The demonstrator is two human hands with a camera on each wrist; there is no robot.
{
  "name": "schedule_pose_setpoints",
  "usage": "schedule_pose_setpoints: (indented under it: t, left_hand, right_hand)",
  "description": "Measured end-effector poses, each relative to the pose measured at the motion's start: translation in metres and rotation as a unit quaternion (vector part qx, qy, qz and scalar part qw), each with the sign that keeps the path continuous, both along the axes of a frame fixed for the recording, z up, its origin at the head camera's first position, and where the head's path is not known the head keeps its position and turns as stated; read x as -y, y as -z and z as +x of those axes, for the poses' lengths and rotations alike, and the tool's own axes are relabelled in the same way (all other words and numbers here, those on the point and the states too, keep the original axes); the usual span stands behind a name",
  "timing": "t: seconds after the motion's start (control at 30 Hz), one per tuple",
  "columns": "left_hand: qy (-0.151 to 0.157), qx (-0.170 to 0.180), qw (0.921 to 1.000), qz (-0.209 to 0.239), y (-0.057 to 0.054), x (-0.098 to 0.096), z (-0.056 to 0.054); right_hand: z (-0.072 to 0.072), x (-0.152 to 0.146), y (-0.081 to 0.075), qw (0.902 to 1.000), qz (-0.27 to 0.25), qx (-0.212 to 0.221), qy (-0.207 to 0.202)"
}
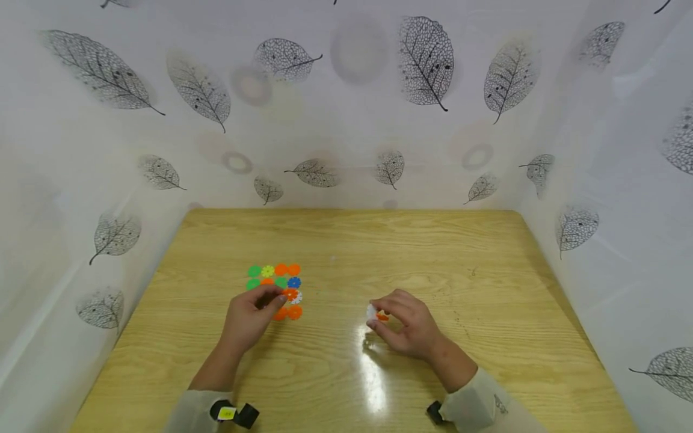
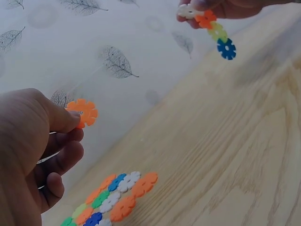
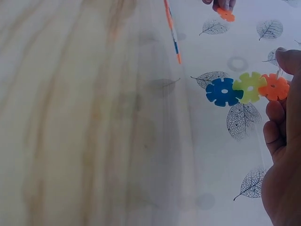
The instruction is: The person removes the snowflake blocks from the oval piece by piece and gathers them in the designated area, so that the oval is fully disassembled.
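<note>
My left hand (image 1: 246, 319) pinches a single orange notched snowflake disc (image 2: 88, 112) between thumb and forefinger, above the near right part of a block of flat discs (image 1: 280, 269). To the right, my right hand (image 1: 411, 325) grips a short chain of interlocked discs. A white disc (image 1: 371, 311) is at the held end, followed by an orange disc (image 3: 273, 86), a yellow disc (image 3: 249, 87) and a blue disc (image 3: 224, 92) at the free end. The two hands are apart, and the orange disc does not touch the chain. My left hand hides some of the laid-out discs.
The laid-out discs, in green, yellow, orange, blue and white, lie in rows on the left of the wooden table (image 1: 335, 361). A pale curtain (image 1: 346, 120) with leaf prints hangs behind the table and along its sides.
</note>
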State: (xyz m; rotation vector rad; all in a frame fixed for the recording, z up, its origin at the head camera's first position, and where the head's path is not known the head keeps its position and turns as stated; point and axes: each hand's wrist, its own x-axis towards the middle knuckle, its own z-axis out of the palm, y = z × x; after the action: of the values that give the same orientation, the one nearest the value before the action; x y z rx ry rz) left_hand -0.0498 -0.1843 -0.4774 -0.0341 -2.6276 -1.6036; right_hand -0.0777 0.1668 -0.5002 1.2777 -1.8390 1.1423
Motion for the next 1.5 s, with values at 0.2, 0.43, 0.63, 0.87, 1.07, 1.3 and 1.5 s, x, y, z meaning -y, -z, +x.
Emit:
schedule_pose_setpoints:
  t: [0.2, 0.43, 0.63, 0.87, 1.07, 1.3, 1.5]
  left_hand:
    - [-0.022, 0.026, 0.9994, 0.0, 0.002, 0.008, 0.001]
    - [-0.047, 0.034, 0.9978, -0.032, 0.005, 0.015, 0.004]
    - [-0.068, 0.019, 0.9959, -0.056, 0.014, 0.027, 0.005]
    - [-0.107, 0.055, 0.9893, -0.083, 0.018, 0.041, 0.008]
    - [-0.114, 0.076, 0.9842, -0.112, 0.019, 0.048, 0.01]
    - [-0.125, 0.089, 0.9791, -0.133, 0.023, 0.054, 0.013]
    - [-0.13, 0.106, 0.9747, -0.148, 0.025, 0.061, 0.014]
  right_hand:
    - [0.001, -0.002, -0.002, 0.9999, 0.003, 0.004, 0.012]
    - [0.001, -0.002, 0.0, 0.9999, 0.004, 0.001, 0.016]
    - [0.002, -0.002, 0.0, 0.9999, 0.003, 0.002, 0.012]
    - [0.003, -0.002, -0.002, 0.9999, 0.005, 0.001, 0.012]
    - [0.003, -0.003, -0.002, 0.9999, 0.007, 0.004, 0.015]
    - [0.004, -0.004, -0.001, 0.9998, 0.009, 0.011, 0.014]
    - [0.004, -0.005, 0.0, 0.9998, 0.011, 0.01, 0.015]
